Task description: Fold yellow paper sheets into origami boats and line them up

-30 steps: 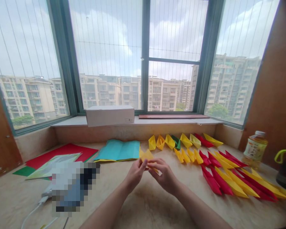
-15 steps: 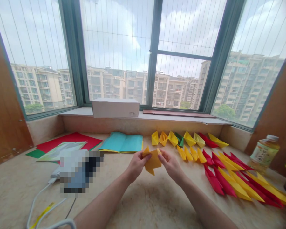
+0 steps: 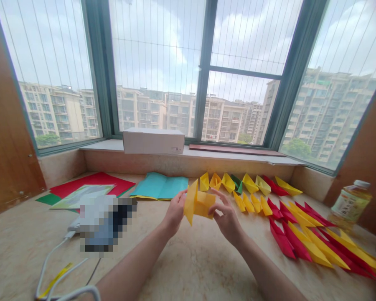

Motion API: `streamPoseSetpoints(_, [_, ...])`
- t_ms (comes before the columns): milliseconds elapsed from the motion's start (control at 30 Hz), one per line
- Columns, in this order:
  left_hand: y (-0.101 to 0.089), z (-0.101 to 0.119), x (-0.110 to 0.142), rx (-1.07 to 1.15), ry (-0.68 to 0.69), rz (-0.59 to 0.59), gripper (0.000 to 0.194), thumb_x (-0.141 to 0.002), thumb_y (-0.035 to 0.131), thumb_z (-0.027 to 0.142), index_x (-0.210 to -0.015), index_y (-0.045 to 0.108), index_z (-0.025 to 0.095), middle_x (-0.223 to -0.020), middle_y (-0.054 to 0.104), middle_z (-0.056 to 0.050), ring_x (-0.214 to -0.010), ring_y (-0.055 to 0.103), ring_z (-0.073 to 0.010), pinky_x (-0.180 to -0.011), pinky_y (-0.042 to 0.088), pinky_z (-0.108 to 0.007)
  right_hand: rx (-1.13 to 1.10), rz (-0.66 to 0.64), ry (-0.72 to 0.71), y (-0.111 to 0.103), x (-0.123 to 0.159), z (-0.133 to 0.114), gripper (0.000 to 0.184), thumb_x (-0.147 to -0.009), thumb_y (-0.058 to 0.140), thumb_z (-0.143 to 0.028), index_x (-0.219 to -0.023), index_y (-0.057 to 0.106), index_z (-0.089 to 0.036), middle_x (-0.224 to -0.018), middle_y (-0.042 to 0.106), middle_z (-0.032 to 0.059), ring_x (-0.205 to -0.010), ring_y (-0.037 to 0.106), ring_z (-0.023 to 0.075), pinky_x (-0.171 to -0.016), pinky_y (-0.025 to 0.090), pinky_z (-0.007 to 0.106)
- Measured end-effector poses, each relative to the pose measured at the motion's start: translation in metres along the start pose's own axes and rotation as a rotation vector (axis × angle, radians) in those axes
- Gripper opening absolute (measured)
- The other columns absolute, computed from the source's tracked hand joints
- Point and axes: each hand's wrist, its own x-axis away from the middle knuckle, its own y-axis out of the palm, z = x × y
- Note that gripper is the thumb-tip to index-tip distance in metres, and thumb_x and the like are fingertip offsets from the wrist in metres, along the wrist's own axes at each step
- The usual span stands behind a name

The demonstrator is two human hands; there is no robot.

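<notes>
A piece of folded yellow paper (image 3: 203, 203), with a pointed flap standing up at its left end, is held above the counter in front of me. My left hand (image 3: 174, 212) grips it by that left end, its fingers partly behind the flap. At the right edge, the fingers of my right hand (image 3: 226, 216) are bent around the paper's corner. Beyond my hands lies a stack of blue sheets (image 3: 161, 186) with yellow beneath. Folded paper boats (image 3: 228, 183) in yellow, green and red stand in rows to the right.
Long red and yellow folded papers (image 3: 313, 246) cover the right side, near a drink bottle (image 3: 351, 202). Red sheets (image 3: 97, 182), a blurred-out device (image 3: 103, 225) and white cables (image 3: 45, 259) lie left. A white box (image 3: 153, 141) sits on the windowsill (image 3: 238, 154).
The yellow paper has been turned in my hands, and its pointed flap now stands upright at the left. Both hands keep hold of it. My view has shifted, moving the scene right.
</notes>
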Motion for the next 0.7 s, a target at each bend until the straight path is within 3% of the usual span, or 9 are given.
streamPoseSetpoints(167, [0.004,0.011,0.008,0.044,-0.125,-0.146,0.060,-0.082,0.053,0.064,-0.105,0.065,0.010,-0.087,0.073,-0.013,-0.080,0.070,-0.0251,-0.064,0.055,-0.031,0.005,-0.064,0.010,0.000,0.001,0.001,0.019,-0.082,0.059,-0.011,-0.069,0.067,-0.022,-0.135,0.054,0.0080,-0.126,0.049,0.0263,-0.105,0.038,0.048])
streamPoseSetpoints(333, [0.005,0.006,0.009,-0.187,-0.072,-0.081,0.051,-0.072,0.071,0.057,-0.090,0.067,0.009,-0.080,0.071,-0.010,-0.065,0.066,-0.0187,-0.059,0.055,-0.029,-0.032,-0.111,0.045,0.001,0.002,-0.001,0.023,-0.083,0.052,-0.011,-0.075,0.071,-0.021,-0.106,0.065,0.0087,-0.101,0.062,0.0225,-0.090,0.050,0.038])
streamPoseSetpoints(567, [0.002,-0.001,0.005,-0.223,-0.047,-0.104,0.044,-0.070,0.074,0.045,-0.097,0.064,0.012,-0.083,0.069,-0.007,-0.063,0.063,-0.0157,-0.050,0.053,-0.025,-0.003,-0.119,0.044,-0.006,0.000,-0.011,0.029,-0.084,0.052,-0.014,-0.104,0.072,-0.023,-0.125,0.061,0.0101,-0.117,0.057,0.0245,-0.103,0.044,0.042])
streamPoseSetpoints(700, [0.004,0.000,0.006,-0.251,-0.016,-0.077,0.044,-0.073,0.071,0.044,-0.102,0.061,0.012,-0.084,0.067,-0.006,-0.061,0.061,-0.0136,-0.047,0.052,-0.023,0.002,-0.193,0.059,-0.004,0.000,-0.008,0.038,-0.083,0.058,-0.017,-0.119,0.066,-0.023,-0.121,0.063,0.0103,-0.111,0.061,0.0245,-0.099,0.048,0.043])
